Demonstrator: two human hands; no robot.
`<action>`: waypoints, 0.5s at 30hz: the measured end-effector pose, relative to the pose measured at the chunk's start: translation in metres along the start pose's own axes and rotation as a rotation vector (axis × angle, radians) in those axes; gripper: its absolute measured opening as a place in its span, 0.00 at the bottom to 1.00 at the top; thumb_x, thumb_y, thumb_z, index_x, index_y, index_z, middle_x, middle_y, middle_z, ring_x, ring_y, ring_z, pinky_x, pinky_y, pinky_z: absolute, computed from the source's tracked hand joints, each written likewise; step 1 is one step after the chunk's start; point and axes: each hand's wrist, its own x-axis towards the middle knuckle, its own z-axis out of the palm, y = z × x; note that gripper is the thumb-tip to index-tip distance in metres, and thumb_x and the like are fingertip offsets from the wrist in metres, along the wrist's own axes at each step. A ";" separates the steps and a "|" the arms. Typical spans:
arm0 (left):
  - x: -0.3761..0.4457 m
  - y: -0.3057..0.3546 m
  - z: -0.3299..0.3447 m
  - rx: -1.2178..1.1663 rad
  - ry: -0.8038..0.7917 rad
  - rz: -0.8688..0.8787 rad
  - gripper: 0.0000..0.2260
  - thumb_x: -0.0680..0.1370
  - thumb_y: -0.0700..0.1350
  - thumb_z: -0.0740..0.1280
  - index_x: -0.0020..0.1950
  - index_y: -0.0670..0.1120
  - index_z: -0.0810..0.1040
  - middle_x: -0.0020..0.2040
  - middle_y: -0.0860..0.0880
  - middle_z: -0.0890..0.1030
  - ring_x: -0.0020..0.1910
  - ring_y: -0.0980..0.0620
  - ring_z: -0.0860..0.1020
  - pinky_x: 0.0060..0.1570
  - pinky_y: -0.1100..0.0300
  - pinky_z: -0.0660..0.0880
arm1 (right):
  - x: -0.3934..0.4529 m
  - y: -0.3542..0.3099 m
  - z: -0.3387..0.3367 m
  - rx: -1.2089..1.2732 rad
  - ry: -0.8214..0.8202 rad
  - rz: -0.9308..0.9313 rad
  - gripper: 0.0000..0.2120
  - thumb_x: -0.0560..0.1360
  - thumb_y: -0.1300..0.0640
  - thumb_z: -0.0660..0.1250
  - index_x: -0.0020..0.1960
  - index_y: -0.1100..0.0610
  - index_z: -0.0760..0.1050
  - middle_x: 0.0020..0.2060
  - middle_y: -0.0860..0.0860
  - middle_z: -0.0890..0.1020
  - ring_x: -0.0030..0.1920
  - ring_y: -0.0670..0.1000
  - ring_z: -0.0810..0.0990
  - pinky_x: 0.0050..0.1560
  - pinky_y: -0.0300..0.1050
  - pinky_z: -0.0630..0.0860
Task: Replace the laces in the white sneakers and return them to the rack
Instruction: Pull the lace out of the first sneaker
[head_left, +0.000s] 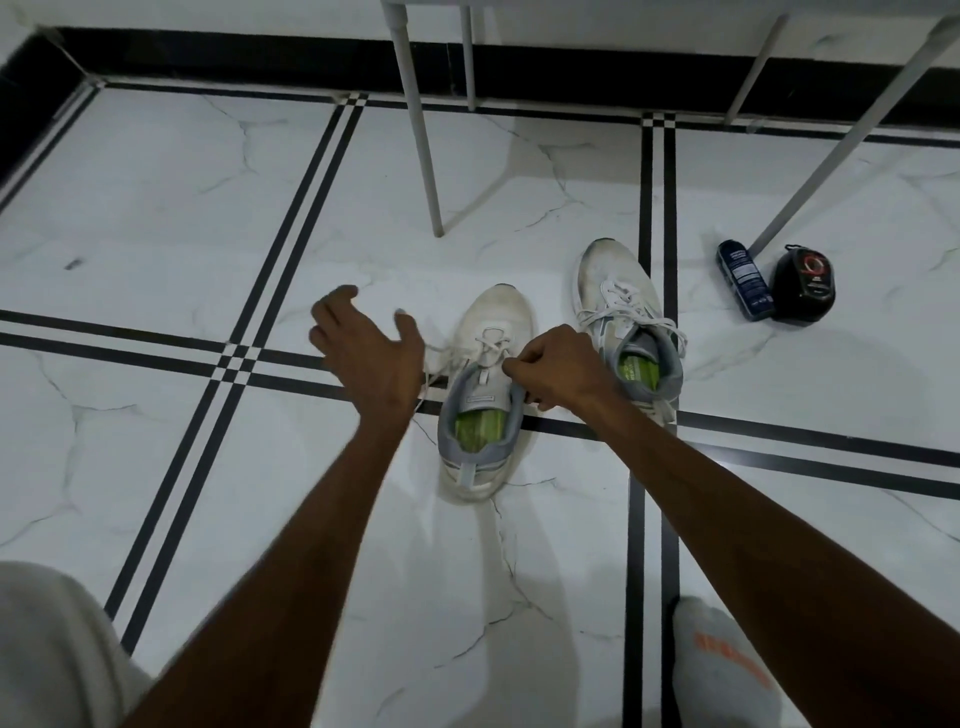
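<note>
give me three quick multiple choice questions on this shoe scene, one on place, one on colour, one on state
1. Where is the dark bottle?
A. inside a sneaker
B. on the floor beside a round black case
C. in the left hand

2. What colour are the insoles?
A. green
B. red
C. black

3. What is the right hand doing?
A. lying flat on the floor
B. holding the bottle
C. pinching the lace of the near sneaker

Answers:
1 B, it lies next to the black case.
2 A, green shows inside the near sneaker.
3 C, the right hand has fingers curled at the lace.
</note>
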 end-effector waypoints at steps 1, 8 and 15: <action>-0.016 0.005 0.005 -0.053 -0.066 0.082 0.21 0.74 0.48 0.71 0.63 0.42 0.72 0.61 0.43 0.74 0.59 0.42 0.72 0.55 0.56 0.65 | 0.001 -0.001 0.000 -0.030 0.004 -0.013 0.13 0.72 0.50 0.72 0.38 0.59 0.85 0.30 0.55 0.84 0.28 0.53 0.84 0.35 0.52 0.84; -0.041 -0.022 0.015 -0.139 -0.391 0.222 0.01 0.76 0.40 0.69 0.47 0.43 0.80 0.41 0.50 0.82 0.40 0.51 0.78 0.41 0.59 0.72 | 0.010 0.012 0.007 -0.065 0.091 -0.021 0.09 0.68 0.56 0.72 0.47 0.58 0.83 0.35 0.54 0.84 0.33 0.51 0.83 0.39 0.44 0.81; -0.045 -0.021 0.016 -0.419 -0.475 0.007 0.05 0.77 0.44 0.74 0.49 0.44 0.83 0.41 0.49 0.85 0.40 0.53 0.82 0.41 0.63 0.79 | 0.014 -0.004 0.024 -0.483 0.086 -0.396 0.22 0.69 0.65 0.68 0.61 0.52 0.79 0.57 0.51 0.77 0.57 0.57 0.70 0.52 0.49 0.68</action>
